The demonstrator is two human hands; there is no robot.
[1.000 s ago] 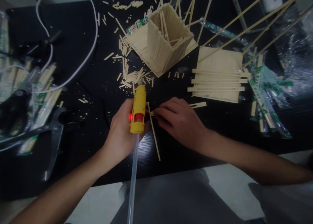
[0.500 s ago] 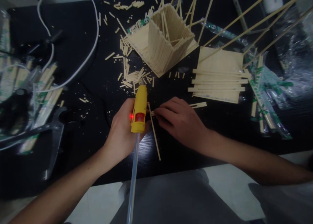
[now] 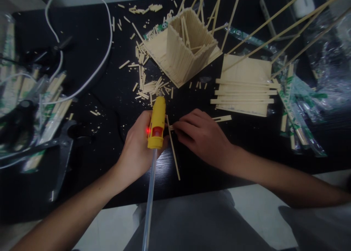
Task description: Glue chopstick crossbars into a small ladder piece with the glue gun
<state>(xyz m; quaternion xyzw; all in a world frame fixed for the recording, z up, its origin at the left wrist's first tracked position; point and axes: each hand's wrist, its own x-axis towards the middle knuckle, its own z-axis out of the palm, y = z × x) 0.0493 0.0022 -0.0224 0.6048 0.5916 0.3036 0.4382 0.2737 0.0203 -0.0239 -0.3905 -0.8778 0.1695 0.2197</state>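
My left hand (image 3: 137,148) is closed around a yellow hot glue gun (image 3: 157,121), its red light lit and a clear glue stick (image 3: 150,196) trailing from its rear end toward me. Just right of the gun, a thin wooden stick (image 3: 173,148) lies slanted on the dark table. My right hand (image 3: 204,139) pinches a pair of wooden chopsticks (image 3: 223,118), whose ends show beyond the knuckles and at the fingertips, touching or nearly touching the slanted stick. The glue gun's body hides the left fingers, and its nozzle is hard to make out.
Behind my hands stands a square box of wooden sticks (image 3: 181,49) among cut stick pieces (image 3: 149,86). A flat stick panel (image 3: 246,70) carries several chopsticks. Wrapped chopsticks (image 3: 293,108) lie right. Pliers (image 3: 64,145), a white cable (image 3: 109,35) and more packets are left; a phone (image 3: 279,15) lies back right.
Both hands, the glue gun and the sticks hold almost the same places. Only a slight shift of the camera view shows.
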